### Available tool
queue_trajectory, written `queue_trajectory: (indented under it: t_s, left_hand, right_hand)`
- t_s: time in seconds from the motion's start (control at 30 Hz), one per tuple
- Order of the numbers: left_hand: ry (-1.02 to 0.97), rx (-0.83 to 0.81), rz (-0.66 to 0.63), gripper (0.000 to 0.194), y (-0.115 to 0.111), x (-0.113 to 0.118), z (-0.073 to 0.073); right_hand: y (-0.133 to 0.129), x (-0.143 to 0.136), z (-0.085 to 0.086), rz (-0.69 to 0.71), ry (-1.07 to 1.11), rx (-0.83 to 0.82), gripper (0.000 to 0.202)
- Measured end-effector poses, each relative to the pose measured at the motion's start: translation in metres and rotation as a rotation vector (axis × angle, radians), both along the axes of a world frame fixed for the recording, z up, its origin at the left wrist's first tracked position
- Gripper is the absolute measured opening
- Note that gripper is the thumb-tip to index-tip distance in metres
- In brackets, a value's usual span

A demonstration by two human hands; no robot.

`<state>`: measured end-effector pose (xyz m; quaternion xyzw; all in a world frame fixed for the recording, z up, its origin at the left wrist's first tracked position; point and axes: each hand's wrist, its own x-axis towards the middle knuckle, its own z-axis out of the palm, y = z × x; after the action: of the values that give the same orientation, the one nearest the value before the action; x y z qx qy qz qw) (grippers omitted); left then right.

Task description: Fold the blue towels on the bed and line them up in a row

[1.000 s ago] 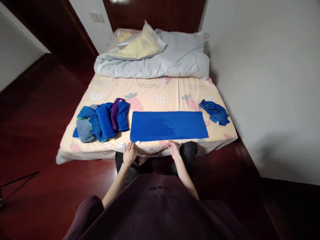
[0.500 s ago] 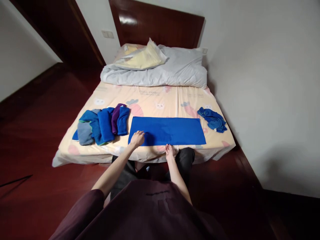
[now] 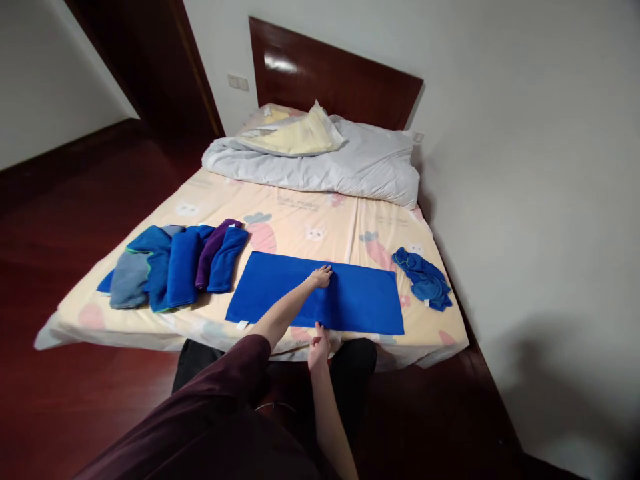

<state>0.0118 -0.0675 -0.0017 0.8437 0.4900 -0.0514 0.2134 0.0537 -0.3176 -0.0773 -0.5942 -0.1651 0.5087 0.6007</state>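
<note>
Dark maroon short-sleeved top, bare forearms, black trousers, no rings or watch visible

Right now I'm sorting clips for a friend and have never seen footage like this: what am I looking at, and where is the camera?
The camera sits on a person's head, looking forward and down, so the arms at the bottom are their own. There is no machine. A bed fills the view. On it lies a flat blue towel. The left hand rests open on the towel's far edge; the right hand touches its near edge. Neither hand grips anything. Left of it is a row of folded towels, right of it a crumpled blue cloth, and behind lies a grey duvet.
</note>
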Motion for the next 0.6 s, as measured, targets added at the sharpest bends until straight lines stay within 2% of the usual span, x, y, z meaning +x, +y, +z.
queue_trajectory:
  t_s: [0.13, 0.3, 0.47, 0.6]
  left_hand:
    - [-0.026, -0.007, 0.075, 0.050, 0.031, 0.010, -0.001]
    - [-0.041, -0.044, 0.157, 0.043, 0.063, 0.015, 0.000]
    - [-0.055, -0.047, 0.201, 0.034, 0.073, 0.020, 0.004]
    - [-0.052, -0.060, 0.233, 0.032, 0.075, 0.024, 0.009]
  right_hand:
    - [0.000, 0.000, -0.004, 0.004, -0.107, -0.160, 0.061]
    - [-0.008, 0.003, 0.005, 0.177, -0.311, -0.082, 0.058]
    - [-0.011, 0.004, 0.015, 0.253, -0.341, -0.075, 0.057]
    - [-0.009, 0.004, 0.022, 0.237, -0.203, -0.140, 0.053]
